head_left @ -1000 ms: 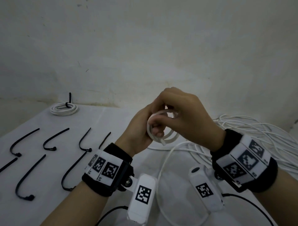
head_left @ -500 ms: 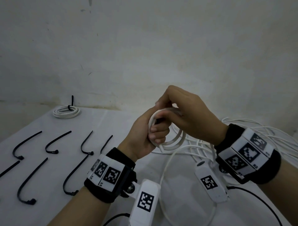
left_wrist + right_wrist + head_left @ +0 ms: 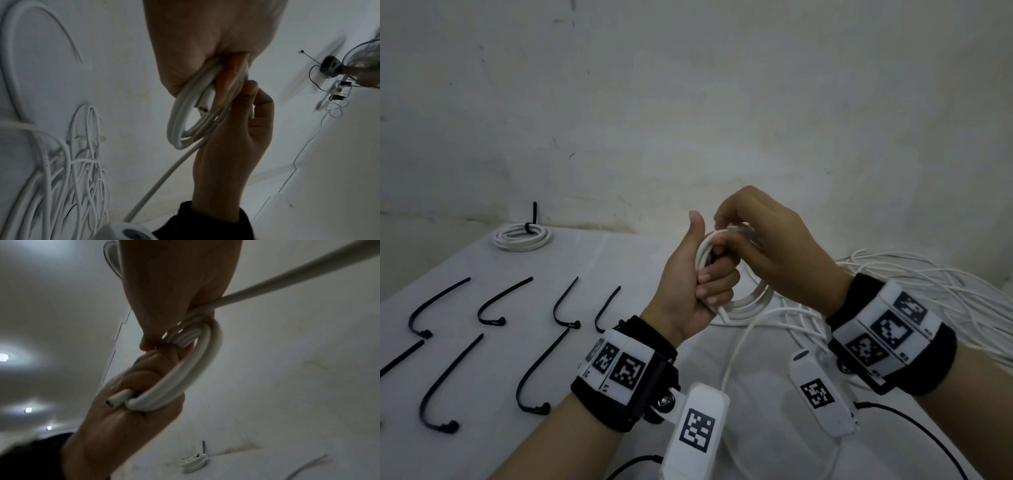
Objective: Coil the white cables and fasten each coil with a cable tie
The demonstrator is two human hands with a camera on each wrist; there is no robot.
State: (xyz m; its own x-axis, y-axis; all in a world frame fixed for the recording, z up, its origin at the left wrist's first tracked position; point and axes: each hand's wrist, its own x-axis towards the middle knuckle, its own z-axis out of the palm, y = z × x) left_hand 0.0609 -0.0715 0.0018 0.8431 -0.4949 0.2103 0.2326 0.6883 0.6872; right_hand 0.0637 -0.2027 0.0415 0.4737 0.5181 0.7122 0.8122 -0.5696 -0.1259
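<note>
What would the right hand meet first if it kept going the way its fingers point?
Probably the left hand, right against it around the partly wound white cable coil; beyond lies the tied white coil, though depth is unclear.

1. The far part of the coil (image 3: 743, 301) is hidden behind the right hand (image 3: 774, 253).
2. The left hand (image 3: 698, 287) covers the coil's near-left arc.
3. The leftmost cable tie (image 3: 399, 359) is cut off by the picture's edge.
4. The loose cable pile (image 3: 928, 291) runs out of view at the right.

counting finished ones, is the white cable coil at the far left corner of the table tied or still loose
Tied. A black cable tie is cinched around the flat white cable coil, its tail sticking upright.
</note>
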